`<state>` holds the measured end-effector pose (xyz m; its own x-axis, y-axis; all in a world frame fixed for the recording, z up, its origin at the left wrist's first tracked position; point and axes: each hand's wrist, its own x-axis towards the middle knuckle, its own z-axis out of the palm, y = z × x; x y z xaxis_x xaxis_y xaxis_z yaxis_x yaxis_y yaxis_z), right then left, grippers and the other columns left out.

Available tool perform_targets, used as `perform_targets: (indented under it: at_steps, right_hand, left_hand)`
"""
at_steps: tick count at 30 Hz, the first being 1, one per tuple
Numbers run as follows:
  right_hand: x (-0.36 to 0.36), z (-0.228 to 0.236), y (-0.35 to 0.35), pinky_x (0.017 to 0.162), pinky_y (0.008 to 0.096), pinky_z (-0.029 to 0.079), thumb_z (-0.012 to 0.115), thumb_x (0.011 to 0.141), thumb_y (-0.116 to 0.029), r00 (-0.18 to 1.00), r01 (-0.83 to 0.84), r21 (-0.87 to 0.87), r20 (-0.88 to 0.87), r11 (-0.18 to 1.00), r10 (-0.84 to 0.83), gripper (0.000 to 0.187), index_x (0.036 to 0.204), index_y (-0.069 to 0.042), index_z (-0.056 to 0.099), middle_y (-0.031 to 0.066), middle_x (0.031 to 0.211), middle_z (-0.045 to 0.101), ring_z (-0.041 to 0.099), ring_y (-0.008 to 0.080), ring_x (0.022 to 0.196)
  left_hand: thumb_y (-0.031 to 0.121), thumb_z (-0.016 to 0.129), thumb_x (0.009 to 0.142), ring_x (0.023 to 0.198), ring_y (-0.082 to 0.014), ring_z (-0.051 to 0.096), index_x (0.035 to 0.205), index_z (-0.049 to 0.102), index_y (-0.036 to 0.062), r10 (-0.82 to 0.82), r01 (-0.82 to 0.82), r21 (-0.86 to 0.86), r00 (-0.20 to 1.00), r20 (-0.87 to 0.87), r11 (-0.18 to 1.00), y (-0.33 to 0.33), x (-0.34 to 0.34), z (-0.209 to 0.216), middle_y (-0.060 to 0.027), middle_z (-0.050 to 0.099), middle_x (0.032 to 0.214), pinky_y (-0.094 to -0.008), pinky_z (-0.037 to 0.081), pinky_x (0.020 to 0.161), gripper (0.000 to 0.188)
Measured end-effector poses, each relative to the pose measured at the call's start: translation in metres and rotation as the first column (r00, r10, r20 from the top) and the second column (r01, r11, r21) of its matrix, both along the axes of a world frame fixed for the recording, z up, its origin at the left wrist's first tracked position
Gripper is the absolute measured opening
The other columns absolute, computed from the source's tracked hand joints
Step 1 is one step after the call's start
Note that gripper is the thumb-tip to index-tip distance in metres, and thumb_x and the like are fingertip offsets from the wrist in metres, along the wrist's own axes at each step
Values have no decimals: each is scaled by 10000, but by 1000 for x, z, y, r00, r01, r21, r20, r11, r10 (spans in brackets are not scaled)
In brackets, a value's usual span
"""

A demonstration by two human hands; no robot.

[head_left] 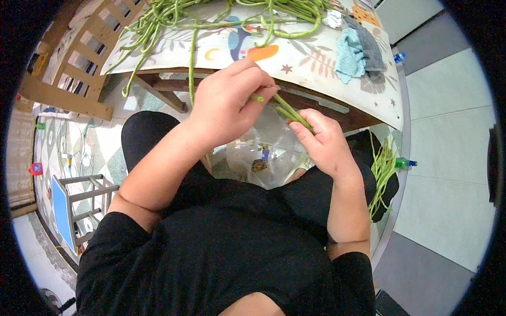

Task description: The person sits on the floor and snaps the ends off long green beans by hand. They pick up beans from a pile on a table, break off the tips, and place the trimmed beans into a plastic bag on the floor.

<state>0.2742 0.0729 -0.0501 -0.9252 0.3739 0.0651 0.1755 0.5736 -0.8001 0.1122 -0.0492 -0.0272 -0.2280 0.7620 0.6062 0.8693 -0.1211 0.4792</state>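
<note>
Over my lap, my left hand (232, 102) is closed with its fingers pinched at the tips of some long green beans (289, 111). The other part of these beans is wrapped in the fingers of my right hand (322, 141), lower and to the right. A short bean end pokes out by my left thumb. Below both hands, between my legs, hangs a clear plastic bag (238, 159) with something dark and small at its bottom. Ahead on the table lies a big heap of long beans (287, 11), some dangling over the near edge.
The table has a printed white cover (316, 55). A teal cloth (349, 55) and a grey cloth (371, 48) lie at its right. More long beans (383, 181) hang beside my right leg, near a green bottle (403, 163). A wooden chair (87, 68) and a blue-topped stool (63, 216) stand left.
</note>
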Motion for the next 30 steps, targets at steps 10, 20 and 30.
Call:
perform_targets:
  at_steps: [10,20,30]
  right_hand:
    - [14,21,-17,535,414,443,477,809,-246,998,50,442,-51,895,-31,196,730,-68,499,138,655,551,552,318,604]
    - [108,69,26,560,238,410,473,832,-114,680,721,527,-410,450,-608,151,915,-33,569,50,805,595,502,110,631]
    - [251,44,136,492,209,309,391,842,-220,248,954,-107,-242,280,-938,285,975,-71,595,-9,645,442,388,77,549]
  left_hand:
    - [129,602,681,605,-262,549,675,525,85,221,-247,-163,962,-162,955,6,18,-13,-69,542,687,-355,435,503,89]
    - [115,529,755,631,-154,517,756,515,11,91,140,-420,870,485,897,12,29,-77,-54,515,653,-279,422,577,105]
    - [152,404,863,890,-309,539,1110,400,-43,685,521,-474,-356,636,710,0,27,-263,-170,473,1105,-380,483,688,315]
